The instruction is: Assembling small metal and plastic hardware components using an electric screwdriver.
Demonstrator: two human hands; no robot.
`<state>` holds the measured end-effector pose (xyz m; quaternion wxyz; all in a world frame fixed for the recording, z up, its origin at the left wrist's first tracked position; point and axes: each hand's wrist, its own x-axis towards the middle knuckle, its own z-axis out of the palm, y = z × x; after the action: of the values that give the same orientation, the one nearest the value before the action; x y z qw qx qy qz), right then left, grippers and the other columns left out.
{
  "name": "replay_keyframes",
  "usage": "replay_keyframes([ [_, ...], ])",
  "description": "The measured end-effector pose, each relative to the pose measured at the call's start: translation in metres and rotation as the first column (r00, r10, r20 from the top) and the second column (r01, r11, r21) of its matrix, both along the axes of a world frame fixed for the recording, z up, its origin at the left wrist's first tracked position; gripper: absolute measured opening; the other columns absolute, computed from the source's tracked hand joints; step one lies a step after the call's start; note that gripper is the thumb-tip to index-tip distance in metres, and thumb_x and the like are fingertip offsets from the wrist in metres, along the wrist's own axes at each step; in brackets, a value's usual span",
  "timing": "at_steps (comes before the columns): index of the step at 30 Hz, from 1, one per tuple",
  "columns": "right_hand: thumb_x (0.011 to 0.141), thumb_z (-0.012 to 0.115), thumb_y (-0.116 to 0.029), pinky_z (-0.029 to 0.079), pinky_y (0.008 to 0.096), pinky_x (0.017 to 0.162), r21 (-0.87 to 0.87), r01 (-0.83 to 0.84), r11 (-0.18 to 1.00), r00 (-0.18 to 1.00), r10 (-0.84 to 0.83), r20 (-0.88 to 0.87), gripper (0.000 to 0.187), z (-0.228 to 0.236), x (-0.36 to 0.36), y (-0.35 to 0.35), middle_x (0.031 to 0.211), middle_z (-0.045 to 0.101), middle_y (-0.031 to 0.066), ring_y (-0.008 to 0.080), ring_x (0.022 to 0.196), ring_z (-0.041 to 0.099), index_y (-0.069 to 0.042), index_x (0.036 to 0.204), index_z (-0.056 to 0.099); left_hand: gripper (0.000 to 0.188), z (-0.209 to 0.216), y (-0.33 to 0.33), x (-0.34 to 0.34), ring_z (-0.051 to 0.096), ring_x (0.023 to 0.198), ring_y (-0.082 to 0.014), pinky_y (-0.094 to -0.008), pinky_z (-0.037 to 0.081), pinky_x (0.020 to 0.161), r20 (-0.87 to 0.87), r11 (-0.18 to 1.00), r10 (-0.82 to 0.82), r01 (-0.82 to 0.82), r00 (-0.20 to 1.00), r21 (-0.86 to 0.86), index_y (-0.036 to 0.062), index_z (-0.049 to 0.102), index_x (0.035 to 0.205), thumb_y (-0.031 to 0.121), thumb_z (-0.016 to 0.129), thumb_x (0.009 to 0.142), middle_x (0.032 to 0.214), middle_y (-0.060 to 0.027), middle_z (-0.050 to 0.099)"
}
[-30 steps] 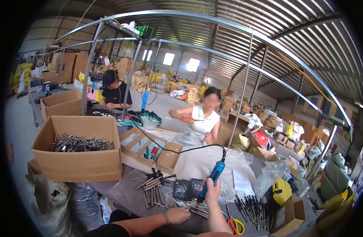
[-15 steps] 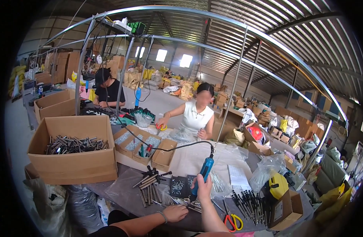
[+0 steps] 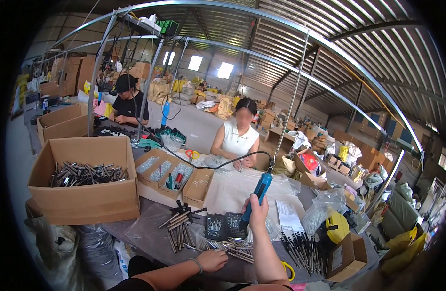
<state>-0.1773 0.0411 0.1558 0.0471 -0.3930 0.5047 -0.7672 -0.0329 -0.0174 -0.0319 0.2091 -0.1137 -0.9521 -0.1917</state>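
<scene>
Left hand (image 3: 212, 259) rests on the pile of metal rods (image 3: 235, 247) at the near table edge, fingers curled on one — the picking step, I judge. Just beyond the pile, right hand (image 3: 256, 213) is clamped round the blue electric screwdriver (image 3: 256, 196), tip down by the dark trays (image 3: 223, 225). Next move likely calls for seating a rod under the tip. Farther left of the trays — cardboard box (image 3: 85, 191) of rods; behind, a seated co-worker (image 3: 238, 140).
</scene>
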Motion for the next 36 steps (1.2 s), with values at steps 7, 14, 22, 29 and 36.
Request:
replay_keyframes([
  [7, 0.091, 0.054, -0.029, 0.043, 0.0266, 0.044, 0.012, -0.077, 0.997, 0.996, 0.076, 0.036, 0.025, 0.008, -0.003, 0.001, 0.068, 0.054, 0.0075, 0.0157, 0.049, 0.053, -0.006, 0.094, 0.045, 0.015, 0.000, -0.002, 0.001, 0.056, 0.090, -0.0268, -0.0379, 0.049, 0.073, -0.005, 0.999, -0.009, 0.008, 1.000, -0.048, 0.0097, 0.058, 0.093, 0.020, 0.055, 0.082, 0.091, -0.0081, 0.054],
  [14, 0.089, 0.057, -0.031, 0.048, 0.0284, 0.057, 0.151, -0.037, 0.988, 0.999, 0.037, 0.000, 0.030, 0.022, -0.008, -0.002, 0.074, 0.056, 0.0070, 0.0167, 0.061, 0.058, -0.004, 0.098, 0.047, 0.012, 0.000, -0.003, 0.000, 0.056, 0.090, -0.0255, -0.0370, 0.049, 0.074, -0.070, 0.998, -0.022, 0.018, 0.997, -0.057, 0.0086, 0.056, 0.086, 0.019, 0.055, 0.082, 0.089, -0.0087, 0.053],
  [22, 0.089, 0.058, -0.030, 0.050, 0.0305, 0.067, 0.215, -0.028, 0.976, 0.999, 0.034, -0.024, 0.035, 0.039, -0.013, -0.011, 0.086, 0.058, 0.0081, 0.0190, 0.073, 0.061, -0.004, 0.107, 0.045, 0.011, 0.004, -0.004, 0.000, 0.057, 0.086, -0.0262, -0.0372, 0.049, 0.073, -0.064, 1.000, -0.019, 0.019, 0.998, -0.005, 0.0081, 0.057, 0.086, 0.019, 0.055, 0.083, 0.085, -0.0091, 0.055],
  [29, 0.089, 0.058, -0.031, 0.049, 0.0345, 0.074, 0.282, -0.035, 0.959, 0.998, 0.048, -0.040, 0.036, 0.049, -0.034, -0.014, 0.098, 0.060, 0.0116, 0.0217, 0.086, 0.062, -0.005, 0.110, 0.044, 0.015, 0.002, -0.002, 0.001, 0.057, 0.088, -0.0267, -0.0376, 0.048, 0.075, -0.078, 0.999, -0.011, 0.015, 0.997, 0.046, 0.0075, 0.058, 0.092, 0.019, 0.056, 0.083, 0.087, -0.0094, 0.055],
  [36, 0.089, 0.058, -0.031, 0.048, 0.0350, 0.077, 0.298, -0.066, 0.952, 0.993, 0.092, -0.072, 0.036, 0.046, -0.041, -0.022, 0.098, 0.060, 0.0111, 0.0217, 0.089, 0.061, -0.006, 0.111, 0.044, 0.018, 0.003, 0.000, 0.007, 0.056, 0.090, -0.0268, -0.0377, 0.048, 0.075, -0.052, 0.997, -0.007, 0.011, 0.999, 0.073, 0.0068, 0.058, 0.093, 0.020, 0.059, 0.080, 0.088, -0.0093, 0.055],
])
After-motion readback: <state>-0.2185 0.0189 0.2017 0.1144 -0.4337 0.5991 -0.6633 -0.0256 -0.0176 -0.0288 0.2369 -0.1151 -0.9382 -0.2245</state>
